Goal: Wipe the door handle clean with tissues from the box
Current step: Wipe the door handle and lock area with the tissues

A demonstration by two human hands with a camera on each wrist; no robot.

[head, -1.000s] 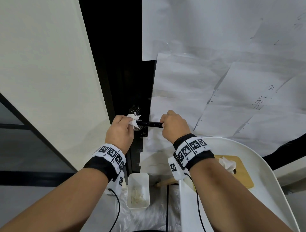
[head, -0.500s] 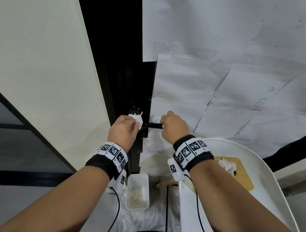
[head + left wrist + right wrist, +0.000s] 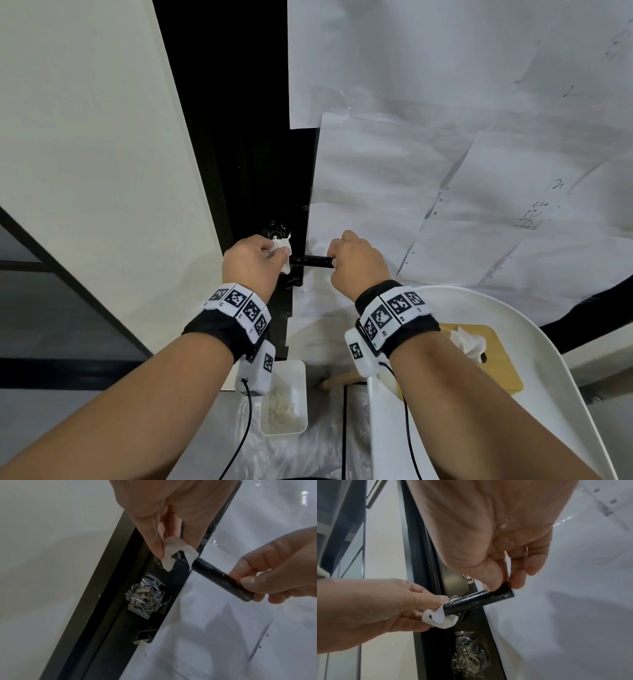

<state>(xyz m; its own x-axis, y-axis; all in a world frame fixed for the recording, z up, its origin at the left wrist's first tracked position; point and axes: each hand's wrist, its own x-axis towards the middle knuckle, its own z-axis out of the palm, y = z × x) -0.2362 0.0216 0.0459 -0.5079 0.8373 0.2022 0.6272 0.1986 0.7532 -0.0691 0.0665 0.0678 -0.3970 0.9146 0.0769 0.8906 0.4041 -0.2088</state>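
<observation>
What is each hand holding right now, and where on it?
Left hand pinches a folded tissue at the door handle's base; right hand pinches the handle's free end.

door handle (image 3: 311, 261) base hidden under tissue (image 3: 283, 247), tissue box (image 3: 479, 359) partly behind right forearm

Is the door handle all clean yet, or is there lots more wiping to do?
Not yet. A tissue is already out: the left hand pinches that tissue at the door end of the black handle. The right hand grips the free end. Pale specks show along the bar, so the middle and tip look unwiped. More tissue sticks out of the box.
</observation>
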